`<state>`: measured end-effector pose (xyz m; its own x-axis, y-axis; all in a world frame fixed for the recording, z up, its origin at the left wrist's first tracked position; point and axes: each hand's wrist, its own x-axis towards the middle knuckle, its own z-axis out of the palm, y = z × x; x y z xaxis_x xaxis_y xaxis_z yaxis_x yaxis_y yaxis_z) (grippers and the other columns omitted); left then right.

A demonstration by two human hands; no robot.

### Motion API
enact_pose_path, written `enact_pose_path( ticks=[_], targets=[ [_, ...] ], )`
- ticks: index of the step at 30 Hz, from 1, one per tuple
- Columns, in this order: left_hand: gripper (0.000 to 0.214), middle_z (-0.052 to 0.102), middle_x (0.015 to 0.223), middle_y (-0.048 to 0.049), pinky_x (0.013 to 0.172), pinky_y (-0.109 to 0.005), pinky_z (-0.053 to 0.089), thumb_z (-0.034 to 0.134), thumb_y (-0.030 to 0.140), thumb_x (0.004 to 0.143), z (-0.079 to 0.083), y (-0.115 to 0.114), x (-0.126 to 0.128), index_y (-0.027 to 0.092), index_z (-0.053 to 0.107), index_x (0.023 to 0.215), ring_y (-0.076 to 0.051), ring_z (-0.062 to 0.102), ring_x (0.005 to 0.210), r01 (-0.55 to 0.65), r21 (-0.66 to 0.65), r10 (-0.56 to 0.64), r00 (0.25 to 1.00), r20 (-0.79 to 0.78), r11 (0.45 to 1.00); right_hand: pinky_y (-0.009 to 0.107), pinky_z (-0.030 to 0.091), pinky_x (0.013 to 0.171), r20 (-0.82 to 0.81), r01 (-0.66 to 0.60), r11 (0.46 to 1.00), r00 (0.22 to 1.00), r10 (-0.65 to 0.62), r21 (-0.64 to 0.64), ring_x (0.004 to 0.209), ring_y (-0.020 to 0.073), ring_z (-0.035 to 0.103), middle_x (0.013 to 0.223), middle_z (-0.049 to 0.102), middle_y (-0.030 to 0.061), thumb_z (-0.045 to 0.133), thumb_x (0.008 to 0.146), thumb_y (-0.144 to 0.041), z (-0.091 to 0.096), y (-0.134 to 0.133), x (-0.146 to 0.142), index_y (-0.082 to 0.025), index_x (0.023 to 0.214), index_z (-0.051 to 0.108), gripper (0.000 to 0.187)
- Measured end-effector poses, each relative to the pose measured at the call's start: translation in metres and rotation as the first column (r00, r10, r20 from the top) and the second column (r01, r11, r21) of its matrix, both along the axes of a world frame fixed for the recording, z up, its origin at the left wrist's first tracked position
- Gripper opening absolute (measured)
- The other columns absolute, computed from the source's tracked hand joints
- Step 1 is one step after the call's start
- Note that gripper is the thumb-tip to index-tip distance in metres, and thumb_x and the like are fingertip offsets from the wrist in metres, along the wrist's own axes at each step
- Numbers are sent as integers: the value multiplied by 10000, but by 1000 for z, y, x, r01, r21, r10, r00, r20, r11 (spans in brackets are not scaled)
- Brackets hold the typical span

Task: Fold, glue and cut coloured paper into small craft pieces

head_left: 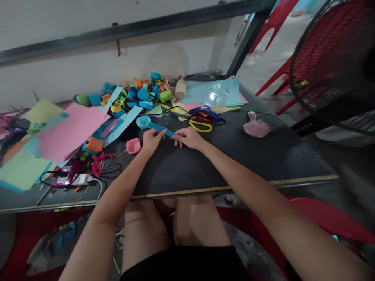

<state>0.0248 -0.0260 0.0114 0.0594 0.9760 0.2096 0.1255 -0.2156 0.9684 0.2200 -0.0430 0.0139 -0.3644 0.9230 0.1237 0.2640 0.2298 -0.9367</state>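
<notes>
My left hand and my right hand meet over the dark table. Both pinch a blue paper strip that ends in a small teal paper cup to the upper left. The left fingers close on the strip near its middle, the right fingers on its near end. A pink paper cup lies just left of my left hand. Yellow-handled scissors and a blue glue gun rest just beyond my right hand.
Pink, green and blue paper sheets cover the table's left side, with a heap of coloured paper cups at the back. A pink hairbrush lies right. A power strip sits front left. A red fan stands right.
</notes>
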Motion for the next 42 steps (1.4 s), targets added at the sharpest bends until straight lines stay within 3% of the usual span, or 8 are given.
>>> enact_pose_path(
  ticks=[6, 11, 14, 21, 28, 33, 36, 42],
  targets=[
    [337, 643, 565, -4, 532, -231, 401, 781, 480, 709, -1, 1, -2, 152, 716, 660, -93, 522, 519, -25, -3, 25, 999, -31, 1000, 214, 426, 487, -12, -34, 999, 999, 34, 2, 434, 85, 552, 664, 724, 58, 640, 805, -611, 3, 0, 1, -143, 759, 702, 475],
    [278, 725, 725, -22, 610, -236, 474, 725, 415, 790, 3, 1, -1, 169, 778, 909, -114, 598, 601, 171, 19, -167, 978, -124, 985, 212, 423, 470, -8, -20, 1000, 1000, 20, 20, 438, 90, 548, 633, 695, 30, 625, 811, -606, 3, 0, -1, -155, 751, 702, 461],
    [265, 765, 865, -40, 678, -256, 512, 683, 322, 837, 3, 0, 0, 186, 768, 1048, -127, 637, 656, 212, 86, -186, 952, -243, 974, 207, 407, 457, 14, 12, 999, 1000, -12, 48, 421, 91, 543, 564, 645, 5, 640, 803, -576, 0, 2, -1, -160, 701, 675, 430],
    [547, 694, 1263, -81, 1036, -343, 480, 485, -16, 790, -3, 6, 6, 224, 702, 1230, -192, 650, 1157, 404, 306, -221, 843, -490, 862, 191, 394, 411, 85, 142, 990, 987, -139, -24, 375, 86, 541, 526, 637, -5, 635, 814, -321, -1, 15, -6, -154, 670, 655, 221],
    [435, 681, 1279, -111, 1041, -364, 479, 486, 83, 886, -10, 17, 12, 200, 670, 1262, -207, 644, 1172, 214, 256, -70, 878, -473, 943, 178, 352, 326, -84, 162, 972, 980, -178, -168, 391, 83, 560, 705, 743, 64, 656, 837, -403, 5, 12, -11, -146, 729, 683, 280],
    [295, 761, 1002, -85, 817, -307, 542, 554, 213, 918, 1, 10, 10, 166, 710, 1164, -186, 709, 819, 118, 190, -13, 877, -480, 975, 162, 377, 331, -115, 121, 967, 982, -149, -223, 420, 86, 594, 741, 762, 80, 710, 824, -437, 10, 12, -9, -137, 782, 712, 303],
    [301, 766, 1006, -57, 733, -264, 537, 576, 201, 906, 5, 4, 7, 194, 710, 1175, -150, 700, 739, 78, 256, 38, 906, -421, 964, 161, 380, 328, -125, 103, 968, 983, -134, -229, 416, 86, 597, 764, 770, 89, 719, 820, -451, 9, 13, -9, -130, 816, 725, 321],
    [307, 735, 1194, -60, 912, -309, 553, 558, 181, 912, 8, -4, 9, 244, 743, 1149, -189, 700, 1067, 155, 442, 62, 897, -438, 883, 156, 391, 343, -156, 29, 975, 986, -65, -222, 426, 82, 600, 707, 754, 60, 751, 778, -519, 9, 12, -7, -143, 750, 700, 381]
  ],
)
